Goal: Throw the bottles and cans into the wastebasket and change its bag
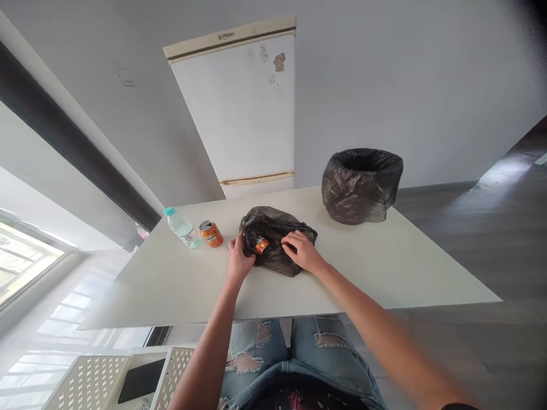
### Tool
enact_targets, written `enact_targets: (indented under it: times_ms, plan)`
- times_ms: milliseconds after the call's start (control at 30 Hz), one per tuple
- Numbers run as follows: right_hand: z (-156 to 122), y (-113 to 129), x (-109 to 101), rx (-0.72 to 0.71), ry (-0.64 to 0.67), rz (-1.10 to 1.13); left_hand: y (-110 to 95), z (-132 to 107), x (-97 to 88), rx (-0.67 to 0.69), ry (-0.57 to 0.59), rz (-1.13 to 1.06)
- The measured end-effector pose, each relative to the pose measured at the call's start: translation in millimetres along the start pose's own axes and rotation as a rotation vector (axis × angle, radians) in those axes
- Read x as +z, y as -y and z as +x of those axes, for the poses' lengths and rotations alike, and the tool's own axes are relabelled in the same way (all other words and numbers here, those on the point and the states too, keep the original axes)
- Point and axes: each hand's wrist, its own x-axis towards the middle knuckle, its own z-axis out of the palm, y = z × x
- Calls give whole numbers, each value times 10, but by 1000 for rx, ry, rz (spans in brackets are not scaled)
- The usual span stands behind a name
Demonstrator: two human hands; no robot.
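A black plastic bag [282, 263] lies on the white table with its mouth spread. Inside it shows part of an orange soda can [261, 245]. My left hand [240, 259] grips the bag's left rim, thumb at the front and fingers at the side. On the right rim, my right hand [302, 249] pinches the plastic between bent fingers. Just left of my left hand stands another orange soda can [211, 234], its top opened. Beside that can is a clear plastic bottle [183, 229] with a green cap and a label.
A bin lined with a black bag [356, 196] stands at the table's back right. Behind the white table [171, 296] is a white refrigerator [252, 114] near the grey wall. Perforated light plastic baskets [89, 378] stand below the table's front left.
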Motion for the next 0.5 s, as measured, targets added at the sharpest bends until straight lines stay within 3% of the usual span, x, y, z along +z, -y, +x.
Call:
enact_targets:
  times_ms: [233, 500]
  plan:
    - [27, 61, -60, 6, 40, 9, 2, -152, 171, 90, -36, -28]
    - [6, 73, 4, 33, 128, -100, -4, -184, 199, 102, 27, 25]
